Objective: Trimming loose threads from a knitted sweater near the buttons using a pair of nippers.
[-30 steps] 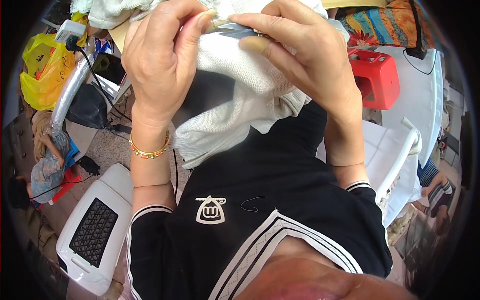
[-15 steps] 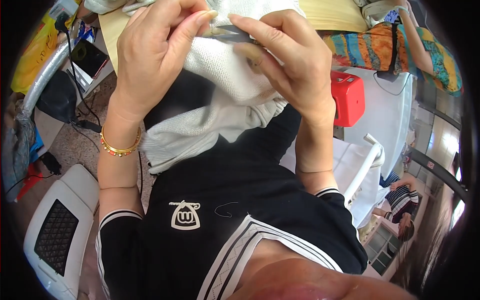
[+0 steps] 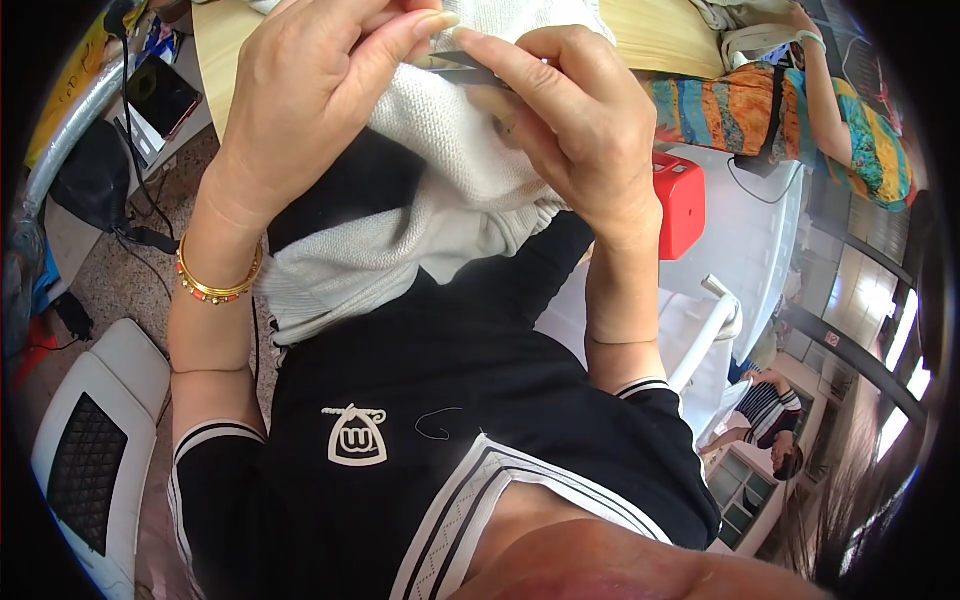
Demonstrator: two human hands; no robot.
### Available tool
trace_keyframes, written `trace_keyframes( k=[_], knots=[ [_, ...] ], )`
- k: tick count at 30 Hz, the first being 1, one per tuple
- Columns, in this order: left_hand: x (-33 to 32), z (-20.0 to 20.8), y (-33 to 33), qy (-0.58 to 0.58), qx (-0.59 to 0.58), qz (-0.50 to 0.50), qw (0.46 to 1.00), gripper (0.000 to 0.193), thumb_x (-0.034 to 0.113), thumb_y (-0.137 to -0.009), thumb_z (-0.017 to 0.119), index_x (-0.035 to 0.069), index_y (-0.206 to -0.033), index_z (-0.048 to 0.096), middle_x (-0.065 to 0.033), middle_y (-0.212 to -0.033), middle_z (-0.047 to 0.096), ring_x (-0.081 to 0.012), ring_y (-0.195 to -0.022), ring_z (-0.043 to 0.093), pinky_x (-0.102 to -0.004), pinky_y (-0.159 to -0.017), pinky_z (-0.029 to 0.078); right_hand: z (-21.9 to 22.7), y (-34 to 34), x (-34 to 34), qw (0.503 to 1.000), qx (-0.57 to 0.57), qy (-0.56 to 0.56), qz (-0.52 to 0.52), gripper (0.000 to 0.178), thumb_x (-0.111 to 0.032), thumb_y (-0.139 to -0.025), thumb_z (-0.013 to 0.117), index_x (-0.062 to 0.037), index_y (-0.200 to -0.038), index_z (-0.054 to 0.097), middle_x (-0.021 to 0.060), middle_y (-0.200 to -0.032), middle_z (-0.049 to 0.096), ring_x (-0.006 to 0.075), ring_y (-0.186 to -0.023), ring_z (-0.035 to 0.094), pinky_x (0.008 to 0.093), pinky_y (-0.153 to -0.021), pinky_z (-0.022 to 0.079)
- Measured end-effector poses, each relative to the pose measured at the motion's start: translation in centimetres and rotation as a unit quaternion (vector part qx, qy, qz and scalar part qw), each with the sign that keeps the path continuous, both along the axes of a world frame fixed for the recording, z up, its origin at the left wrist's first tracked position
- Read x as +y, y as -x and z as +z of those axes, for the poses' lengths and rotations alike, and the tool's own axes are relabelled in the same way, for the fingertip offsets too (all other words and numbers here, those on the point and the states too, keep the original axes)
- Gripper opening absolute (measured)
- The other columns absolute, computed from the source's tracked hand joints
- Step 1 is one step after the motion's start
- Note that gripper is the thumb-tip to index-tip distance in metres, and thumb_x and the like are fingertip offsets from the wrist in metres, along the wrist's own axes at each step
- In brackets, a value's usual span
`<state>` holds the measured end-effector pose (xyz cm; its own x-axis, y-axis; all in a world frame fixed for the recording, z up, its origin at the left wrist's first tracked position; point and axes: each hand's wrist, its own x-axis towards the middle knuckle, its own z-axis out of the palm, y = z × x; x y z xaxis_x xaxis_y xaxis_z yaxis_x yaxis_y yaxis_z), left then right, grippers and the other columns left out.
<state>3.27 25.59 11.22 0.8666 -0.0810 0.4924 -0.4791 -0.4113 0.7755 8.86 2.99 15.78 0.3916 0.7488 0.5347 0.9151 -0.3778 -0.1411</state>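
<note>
A cream knitted garment (image 3: 455,130) lies bunched over my lap and up onto the table. My left hand (image 3: 300,105) is raised above it with thumb and finger pinched together; whatever they grip is too small to make out. Close beside it, my right hand (image 3: 590,130) holds small thread snips (image 3: 452,62), their grey blades directed toward the left fingertips. The handle of the snips is mostly covered by my fingers. The two hands nearly touch at thumb and fingertip.
The pale wooden table (image 3: 665,38) reaches across the top. A phone (image 3: 162,98) lies on a surface at left, by cables and a black bag. At right stand a red plastic container (image 3: 680,205) and a white frame (image 3: 705,340). Other people are at right.
The whole view has shifted a little leftward. My left thumb tip has moved closer to my right fingertip, and less of the blades shows between them. Both grips stay the same.
</note>
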Motion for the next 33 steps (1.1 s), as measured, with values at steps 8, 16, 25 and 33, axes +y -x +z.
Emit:
trace_keyframes(
  k=[8, 16, 25, 33],
  knots=[
    [-1.8, 4.0, 0.8, 0.064, 0.076, 0.069, 0.993, 0.007, 0.001, -0.091, 0.064, -0.001, -0.088, 0.057, -0.0089, -0.072, 0.059, -0.0181, -0.062, 0.057, -0.0296, -0.059, 0.043, -0.4, 0.0, -0.1, 0.998, -0.063, 0.020, 0.001, 0.034, -0.024, -0.075, 0.080, -0.0212, -0.109, 0.076, -0.0015, -0.084, 0.058, 0.0163, -0.071, 0.060, 0.0312, -0.057, 0.048],
    [-1.7, 3.6, 0.7, 0.063, 0.083, 0.075, 0.992, 0.006, 0.000, -0.091, 0.065, -0.002, -0.089, 0.059, -0.0091, -0.075, 0.059, -0.0160, -0.063, 0.059, -0.0276, -0.058, 0.044, -1.1, 0.4, 0.2, 0.996, -0.086, 0.003, -0.002, 0.032, -0.023, -0.075, 0.079, -0.0203, -0.107, 0.077, -0.0035, -0.082, 0.058, 0.0154, -0.070, 0.060, 0.0305, -0.056, 0.048],
    [-0.2, 3.3, 0.2, 0.051, 0.149, 0.054, 0.986, 0.041, 0.012, -0.086, 0.074, -0.001, -0.121, 0.058, -0.0127, -0.109, 0.064, -0.0238, -0.101, 0.063, -0.0325, -0.090, 0.048, -1.1, 1.9, -0.1, 0.960, 0.238, -0.136, -0.055, 0.045, -0.016, -0.076, 0.083, -0.0105, -0.119, 0.072, 0.0084, -0.083, 0.062, 0.0152, -0.067, 0.059, 0.0272, -0.062, 0.050],
    [6.7, -5.7, -1.4, 0.131, 0.137, -0.115, 0.975, 0.052, 0.033, -0.109, 0.032, -0.005, -0.116, 0.065, -0.0136, -0.122, 0.067, -0.0198, -0.116, 0.060, -0.0328, -0.106, 0.041, -1.5, 3.4, -1.3, 0.938, 0.335, -0.076, -0.047, 0.033, 0.004, -0.071, 0.072, -0.0049, -0.103, 0.073, 0.0057, -0.086, 0.069, 0.0160, -0.068, 0.064, 0.0247, -0.063, 0.052]
  ],
)
